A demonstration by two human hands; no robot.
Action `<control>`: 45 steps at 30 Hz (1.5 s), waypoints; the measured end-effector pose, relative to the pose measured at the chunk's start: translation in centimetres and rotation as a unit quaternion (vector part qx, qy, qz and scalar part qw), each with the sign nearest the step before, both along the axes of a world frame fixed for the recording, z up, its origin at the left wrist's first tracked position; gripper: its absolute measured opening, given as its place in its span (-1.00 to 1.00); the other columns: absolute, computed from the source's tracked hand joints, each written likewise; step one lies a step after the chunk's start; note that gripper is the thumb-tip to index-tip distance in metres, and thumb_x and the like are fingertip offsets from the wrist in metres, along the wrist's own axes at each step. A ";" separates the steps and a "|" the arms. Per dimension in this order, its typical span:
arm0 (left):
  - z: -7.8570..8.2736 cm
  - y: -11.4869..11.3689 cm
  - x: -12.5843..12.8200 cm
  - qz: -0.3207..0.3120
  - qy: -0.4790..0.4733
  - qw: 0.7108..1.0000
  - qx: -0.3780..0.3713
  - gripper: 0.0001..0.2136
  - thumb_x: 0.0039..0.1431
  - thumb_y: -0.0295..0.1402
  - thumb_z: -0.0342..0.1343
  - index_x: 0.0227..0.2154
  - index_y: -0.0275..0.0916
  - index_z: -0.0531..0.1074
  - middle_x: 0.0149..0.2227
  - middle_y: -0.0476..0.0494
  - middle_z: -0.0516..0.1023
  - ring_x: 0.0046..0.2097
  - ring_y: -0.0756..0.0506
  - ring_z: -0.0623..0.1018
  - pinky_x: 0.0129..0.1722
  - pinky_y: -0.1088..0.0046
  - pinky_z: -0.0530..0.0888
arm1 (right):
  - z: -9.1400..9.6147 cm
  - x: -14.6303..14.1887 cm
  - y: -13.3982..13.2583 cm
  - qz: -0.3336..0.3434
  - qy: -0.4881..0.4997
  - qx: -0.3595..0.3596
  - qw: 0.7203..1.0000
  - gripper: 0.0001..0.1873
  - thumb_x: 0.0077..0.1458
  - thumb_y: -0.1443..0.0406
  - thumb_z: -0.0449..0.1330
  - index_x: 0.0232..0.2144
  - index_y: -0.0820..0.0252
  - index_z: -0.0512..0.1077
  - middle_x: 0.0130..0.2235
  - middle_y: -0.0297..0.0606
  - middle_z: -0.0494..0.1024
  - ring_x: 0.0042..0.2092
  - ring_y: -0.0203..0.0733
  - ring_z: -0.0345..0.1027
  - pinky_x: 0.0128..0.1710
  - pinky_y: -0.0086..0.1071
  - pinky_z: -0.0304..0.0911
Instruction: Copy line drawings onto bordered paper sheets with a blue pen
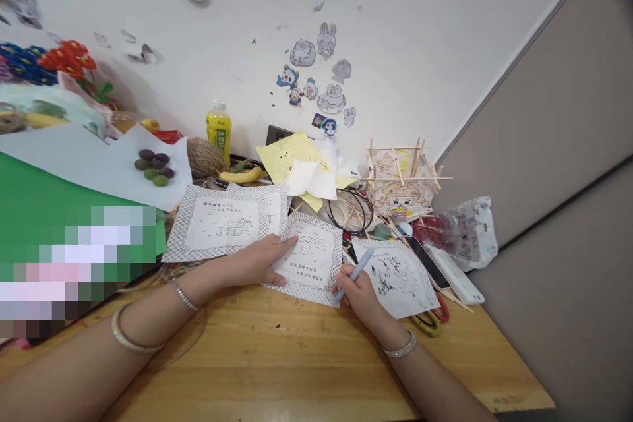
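My left hand (pixel 262 260) is on the left side of a paper drawing (pixel 316 254), holding it with the thumb and a finger over its face. This sheet has a crosshatched border, line drawing and handwriting that looks upside down from here. A light-blue pen (pixel 362 262) is gripped in my right hand (pixel 357 295), its lower end hidden by the fingers near the sheet's lower right corner. Left of it lies a bordered drawing (pixel 222 221), overlapping another sheet (pixel 274 201). To the right of my right hand is a sheet with dark sketches (pixel 403 277).
Behind the sheets are a yellow drink bottle (pixel 219 130), twine ball (pixel 205 157), banana-shaped item (pixel 241 175) and stick-framed paper lantern (pixel 403 188). A phone (pixel 428 262), white case (pixel 457 275) and scissors (pixel 428 324) lie right on the wooden table (pixel 277 362). A partition (pixel 558 224) stands beyond.
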State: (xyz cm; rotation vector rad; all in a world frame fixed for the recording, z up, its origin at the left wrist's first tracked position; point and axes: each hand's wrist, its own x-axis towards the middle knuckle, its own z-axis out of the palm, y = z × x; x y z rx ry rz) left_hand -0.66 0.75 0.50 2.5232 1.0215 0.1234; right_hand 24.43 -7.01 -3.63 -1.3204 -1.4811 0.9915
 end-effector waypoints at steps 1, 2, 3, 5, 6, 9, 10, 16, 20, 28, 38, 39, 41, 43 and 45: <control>0.0 0.0 0.0 0.001 0.001 1.000 -0.002 -0.16 0.06 -0.14 0.11 0.32 -0.37 -0.11 0.01 -0.39 0.32 0.01 -0.29 0.36 0.01 0.30 0.29 | 0.0 0.0 0.0 -0.007 0.003 0.005 1.000 -0.70 0.03 0.20 0.06 -0.67 0.11 0.13 -0.65 -0.41 0.33 -0.65 -0.36 0.08 -0.65 -0.47 -0.02; 0.1 0.0 0.0 0.001 0.004 1.000 -0.002 -0.16 0.06 -0.15 0.11 0.32 -0.38 -0.11 0.01 -0.39 0.32 0.02 -0.28 0.36 0.01 0.30 0.29 | 0.0 0.0 0.0 -0.011 0.002 0.015 1.000 -0.69 0.05 0.19 0.06 -0.66 0.10 0.12 -0.66 -0.43 0.31 -0.65 -0.37 0.07 -0.65 -0.47 -0.03; 0.1 0.0 0.0 0.002 0.006 1.000 0.000 -0.17 0.05 -0.15 0.11 0.32 -0.38 -0.11 0.02 -0.40 0.32 0.02 -0.28 0.36 0.02 0.31 0.29 | 0.0 0.0 0.0 -0.013 -0.003 0.026 1.000 -0.67 0.07 0.18 0.06 -0.66 0.10 0.12 -0.68 -0.45 0.28 -0.65 -0.36 0.08 -0.65 -0.47 -0.03; 0.1 0.1 -0.1 0.001 0.010 1.000 0.006 -0.17 0.05 -0.16 0.11 0.31 -0.38 -0.10 0.02 -0.39 0.32 0.03 -0.28 0.35 0.02 0.31 0.29 | 0.0 0.0 0.0 -0.009 -0.018 0.041 0.999 -0.66 0.09 0.18 0.07 -0.66 0.11 0.13 -0.69 -0.47 0.24 -0.64 -0.36 0.09 -0.63 -0.48 -0.01; 0.0 0.1 -0.1 0.001 0.011 1.000 0.009 -0.17 0.05 -0.16 0.11 0.31 -0.37 -0.10 0.02 -0.38 0.32 0.02 -0.28 0.36 0.02 0.31 0.29 | 0.0 0.1 0.1 -0.007 -0.025 0.046 0.999 -0.65 0.10 0.18 0.07 -0.66 0.11 0.13 -0.70 -0.48 0.23 -0.63 -0.36 0.09 -0.62 -0.48 0.00; -0.3 0.3 -0.1 0.000 0.009 1.000 0.018 -0.17 0.05 -0.15 0.12 0.31 -0.36 -0.09 0.01 -0.38 0.34 0.01 -0.29 0.36 0.00 0.31 0.30 | -0.1 0.1 0.1 -0.003 -0.036 0.051 0.998 -0.65 0.11 0.19 0.07 -0.66 0.11 0.14 -0.69 -0.47 0.24 -0.63 -0.36 0.08 -0.61 -0.47 0.02; -0.4 0.3 -0.1 0.000 0.009 1.000 0.018 -0.17 0.04 -0.15 0.12 0.31 -0.36 -0.08 0.02 -0.38 0.34 0.01 -0.30 0.36 0.00 0.30 0.31 | -0.1 0.1 0.1 -0.002 -0.037 0.052 0.998 -0.64 0.11 0.18 0.07 -0.66 0.11 0.14 -0.69 -0.47 0.24 -0.63 -0.35 0.09 -0.60 -0.47 0.03; 0.0 0.1 0.0 0.006 0.004 1.000 0.008 -0.17 0.04 -0.16 0.12 0.31 -0.36 -0.08 0.02 -0.39 0.34 0.01 -0.30 0.37 0.00 0.30 0.31 | 0.0 0.1 0.1 0.001 -0.041 0.049 0.998 -0.66 0.10 0.19 0.08 -0.66 0.11 0.17 -0.69 -0.46 0.27 -0.63 -0.35 0.10 -0.60 -0.47 0.05; 0.2 0.0 -0.1 0.004 0.003 1.000 0.014 -0.18 0.04 -0.15 0.12 0.31 -0.35 -0.06 0.01 -0.38 0.36 0.01 -0.29 0.38 0.00 0.31 0.31 | 0.0 0.1 0.1 -0.002 -0.031 0.033 0.999 -0.68 0.06 0.21 0.06 -0.68 0.11 0.14 -0.69 -0.48 0.22 -0.64 -0.35 0.10 -0.63 -0.48 0.03; -0.4 0.3 -0.1 -0.005 -0.001 0.999 0.032 -0.19 0.04 -0.14 0.12 0.31 -0.32 -0.05 -0.01 -0.35 0.37 -0.01 -0.28 0.39 -0.03 0.32 0.33 | -0.2 0.1 0.2 -0.013 -0.023 0.024 0.999 -0.72 0.00 0.23 0.06 -0.68 0.11 0.14 -0.66 -0.45 0.26 -0.61 -0.35 0.11 -0.62 -0.47 0.04; -0.1 0.2 -0.1 -0.003 -0.011 1.000 0.002 -0.18 0.04 -0.15 0.11 0.30 -0.38 -0.06 0.01 -0.40 0.34 0.01 -0.30 0.37 0.01 0.29 0.30 | 0.3 0.4 0.3 -0.025 -0.010 0.014 1.000 -0.70 0.02 0.19 0.07 -0.68 0.11 0.16 -0.70 -0.43 0.27 -0.64 -0.33 0.11 -0.65 -0.47 -0.03; -0.1 0.2 -0.1 -0.003 -0.009 1.000 0.001 -0.18 0.04 -0.15 0.11 0.31 -0.38 -0.06 0.01 -0.40 0.34 0.01 -0.30 0.37 0.01 0.30 0.29 | 0.4 0.3 0.3 -0.026 -0.012 0.023 0.999 -0.69 0.03 0.18 0.07 -0.68 0.11 0.16 -0.72 -0.45 0.24 -0.65 -0.33 0.10 -0.64 -0.47 -0.02; 0.0 0.1 -0.1 -0.002 -0.010 1.000 0.001 -0.18 0.04 -0.15 0.11 0.31 -0.38 -0.06 0.01 -0.39 0.34 0.00 -0.30 0.37 0.01 0.30 0.30 | 0.5 0.3 0.2 -0.022 -0.020 0.038 0.999 -0.68 0.05 0.17 0.08 -0.66 0.11 0.16 -0.73 -0.48 0.21 -0.65 -0.34 0.08 -0.62 -0.47 0.00; 0.0 0.1 -0.1 0.001 -0.013 1.000 0.000 -0.18 0.04 -0.15 0.11 0.30 -0.38 -0.05 0.00 -0.39 0.35 0.00 -0.30 0.38 -0.01 0.30 0.30 | 0.4 0.3 0.2 -0.017 -0.026 0.043 0.999 -0.67 0.07 0.16 0.08 -0.66 0.10 0.15 -0.72 -0.49 0.20 -0.64 -0.34 0.08 -0.61 -0.46 0.02; -0.1 0.2 -0.1 0.002 -0.013 1.000 0.003 -0.18 0.03 -0.15 0.12 0.30 -0.38 -0.05 -0.01 -0.38 0.35 0.00 -0.31 0.38 -0.01 0.31 0.30 | 0.4 0.3 0.2 -0.014 -0.030 0.044 0.999 -0.66 0.08 0.17 0.08 -0.66 0.10 0.14 -0.71 -0.49 0.21 -0.63 -0.34 0.10 -0.61 -0.46 0.03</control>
